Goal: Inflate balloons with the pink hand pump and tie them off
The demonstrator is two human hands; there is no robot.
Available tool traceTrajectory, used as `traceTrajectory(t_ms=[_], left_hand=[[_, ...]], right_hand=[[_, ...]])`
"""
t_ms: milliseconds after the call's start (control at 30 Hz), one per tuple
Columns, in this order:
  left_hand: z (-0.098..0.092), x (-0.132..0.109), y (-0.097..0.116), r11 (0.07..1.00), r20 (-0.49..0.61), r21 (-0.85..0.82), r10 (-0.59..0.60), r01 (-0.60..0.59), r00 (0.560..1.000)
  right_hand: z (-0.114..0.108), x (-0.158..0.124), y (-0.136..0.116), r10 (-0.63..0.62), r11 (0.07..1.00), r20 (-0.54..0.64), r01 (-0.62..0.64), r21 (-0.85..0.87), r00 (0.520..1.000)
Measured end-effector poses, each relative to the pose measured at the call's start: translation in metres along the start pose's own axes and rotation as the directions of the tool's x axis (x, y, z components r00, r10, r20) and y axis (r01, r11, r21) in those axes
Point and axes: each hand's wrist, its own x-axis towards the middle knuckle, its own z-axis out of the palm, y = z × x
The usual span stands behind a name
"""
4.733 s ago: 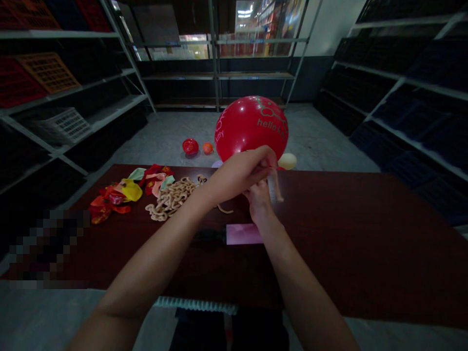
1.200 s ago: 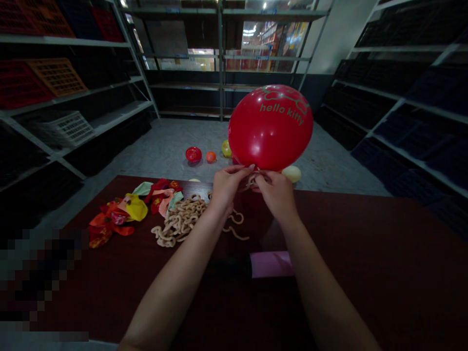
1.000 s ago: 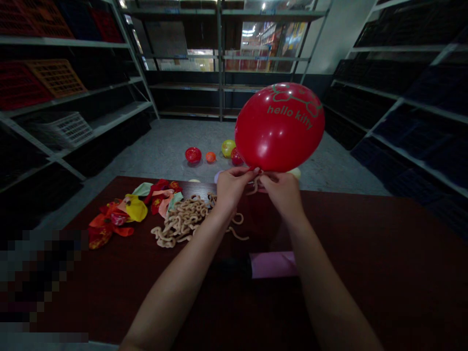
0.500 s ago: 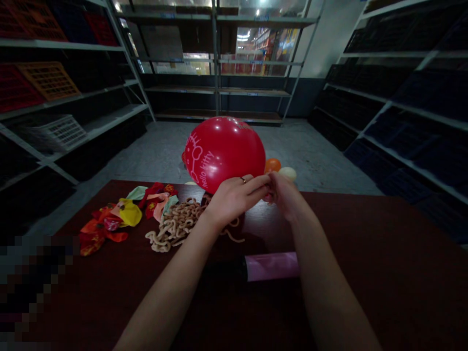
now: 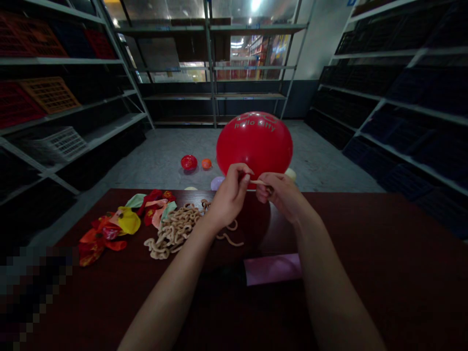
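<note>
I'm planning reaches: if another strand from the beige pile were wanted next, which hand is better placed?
Probably the left hand: it is nearer the beige pile, which lies to its left. The right hand is farther. Both appear to grip a pale strand.

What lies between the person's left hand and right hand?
In the head view, a short stretch of tan cord bridges the left hand and right hand.

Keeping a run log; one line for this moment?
left fingers: pinching tan cord | right fingers: same cord | red balloon: just beyond
</note>
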Motion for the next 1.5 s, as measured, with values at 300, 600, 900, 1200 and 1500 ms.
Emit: traceTrajectory(t_ms=[300,600,900,1200,1500], left_hand=[[-0.008,-0.001,0.002,0.954,0.176,0.267,0.088,-0.134,0.981],[-0.009,0.0,-0.007,0.997,-0.045,0.06,-0.053,0.056,0.998],[-0.003,0.004,-0.023,0.819,0.076,-0.468,-0.337,0.333,0.938],[-0.008,0.006,-0.009,0.877,0.105,-0.4,-0.245,0.266,0.964],[0.0,0.005,-0.002,0.864,0.0,-0.409,-0.323,0.295,0.946]], right_hand=[[0.005,-0.002,-0.005,-0.031,0.991,-0.001,0.03,0.129,1.0],[-0.005,-0.003,-0.003,-0.085,0.986,0.042,0.09,-0.142,0.996],[-0.016,0.002,0.008,-0.117,0.877,0.019,0.112,-0.468,0.993],[-0.005,-0.006,-0.012,-0.006,0.983,-0.125,-0.017,-0.184,0.992],[0.006,-0.007,-0.008,-0.024,0.976,-0.023,0.019,-0.215,0.999]])
